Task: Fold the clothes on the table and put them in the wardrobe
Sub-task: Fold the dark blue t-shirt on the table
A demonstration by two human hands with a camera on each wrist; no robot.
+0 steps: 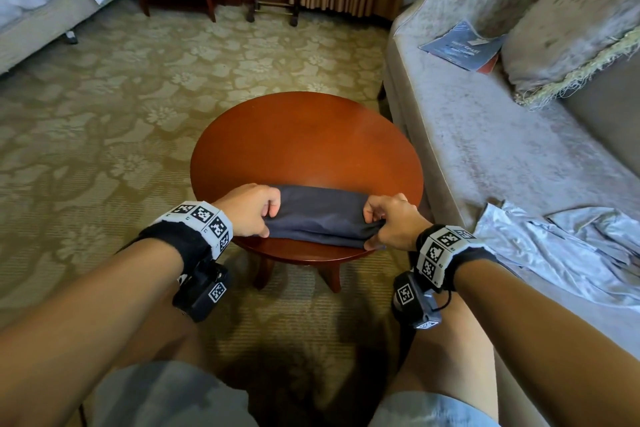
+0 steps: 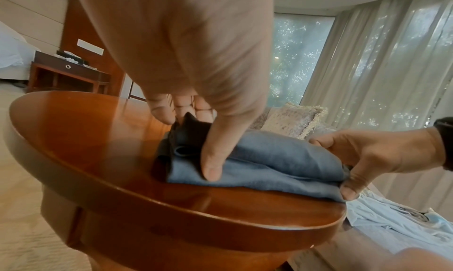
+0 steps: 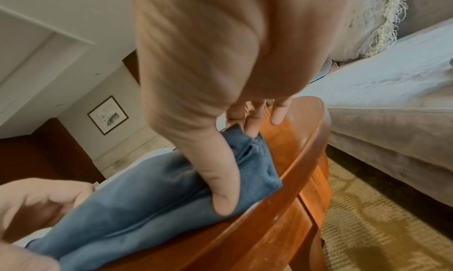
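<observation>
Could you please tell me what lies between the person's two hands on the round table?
The folded dark blue garment, gripped by left hand and right hand, clearest in the head view.

I can't read any text: the print on the blue booklet (image 1: 462, 45) on the sofa (image 1: 485, 135) is blurred.

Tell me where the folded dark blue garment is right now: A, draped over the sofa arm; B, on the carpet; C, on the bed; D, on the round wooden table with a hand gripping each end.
D: the folded dark blue garment lies on the round wooden table, the left hand and right hand each pinching an end.
</observation>
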